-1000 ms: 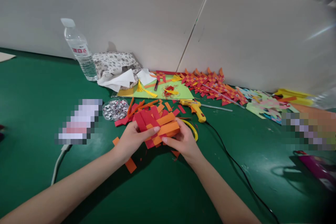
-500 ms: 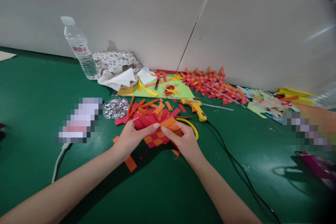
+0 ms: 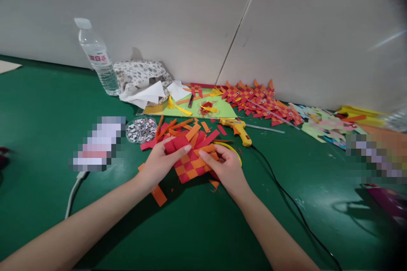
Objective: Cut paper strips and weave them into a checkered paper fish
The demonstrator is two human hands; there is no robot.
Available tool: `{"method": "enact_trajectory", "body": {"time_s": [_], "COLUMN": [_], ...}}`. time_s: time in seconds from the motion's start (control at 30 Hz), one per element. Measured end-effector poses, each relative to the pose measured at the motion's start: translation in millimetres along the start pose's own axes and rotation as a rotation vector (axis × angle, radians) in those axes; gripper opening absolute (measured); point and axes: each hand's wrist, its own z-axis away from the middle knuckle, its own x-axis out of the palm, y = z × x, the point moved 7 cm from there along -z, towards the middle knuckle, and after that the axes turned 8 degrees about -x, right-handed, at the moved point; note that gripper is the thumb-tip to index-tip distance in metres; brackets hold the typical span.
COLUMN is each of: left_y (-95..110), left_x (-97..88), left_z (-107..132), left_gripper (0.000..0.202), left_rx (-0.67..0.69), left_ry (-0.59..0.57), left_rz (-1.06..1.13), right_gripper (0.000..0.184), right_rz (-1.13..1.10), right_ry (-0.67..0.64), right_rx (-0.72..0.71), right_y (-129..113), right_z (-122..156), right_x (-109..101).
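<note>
My left hand (image 3: 159,164) and my right hand (image 3: 225,166) both grip a woven piece of red and orange paper strips (image 3: 190,164), a checkered square with loose strip ends sticking out at the far side. The left thumb presses on its top left corner. My right fingers pinch its right edge. The piece lies low over the green table (image 3: 47,127), with a heap of loose red and orange strips (image 3: 184,132) just behind it.
A yellow glue gun (image 3: 237,129) with a black cord (image 3: 286,197) lies to the right. A dish of googly eyes (image 3: 140,129), a water bottle (image 3: 97,57), a patterned cloth (image 3: 140,74) and finished woven paper fish (image 3: 257,99) sit along the white boards (image 3: 302,38).
The woven piece has turned from tilted up to lying flat, its checkered face showing. Both hands have shifted slightly away from me and lowered with it.
</note>
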Motion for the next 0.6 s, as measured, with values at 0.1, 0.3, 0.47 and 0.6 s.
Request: {"method": "enact_trajectory", "body": {"time_s": [0.1, 0.3, 0.47, 0.6], "left_y": [1.6, 4.4, 3.6, -0.1], "left_x": [-4.1, -7.7, -7.8, 1.7], "left_z": [-0.8, -2.5, -3.0, -0.4], "left_gripper": [0.033, 0.030, 0.035, 0.044], "left_rx": [-0.001, -0.003, -0.025, -0.037], "left_ry": [0.024, 0.023, 0.040, -0.036], "left_rz": [0.002, 0.055, 0.080, 0.017], "right_gripper": [0.021, 0.023, 0.020, 0.018], "right_rz": [0.020, 0.034, 0.018, -0.006], "right_ry": [0.004, -0.002, 0.040, 0.109], "right_rx": [0.002, -0.010, -0.036, -0.076], "right_y": [0.5, 1.9, -1.6, -5.2], "right_z": [-0.4, 0.5, 0.4, -0.2], "right_x": [0.4, 0.9, -0.4, -2.8]}}
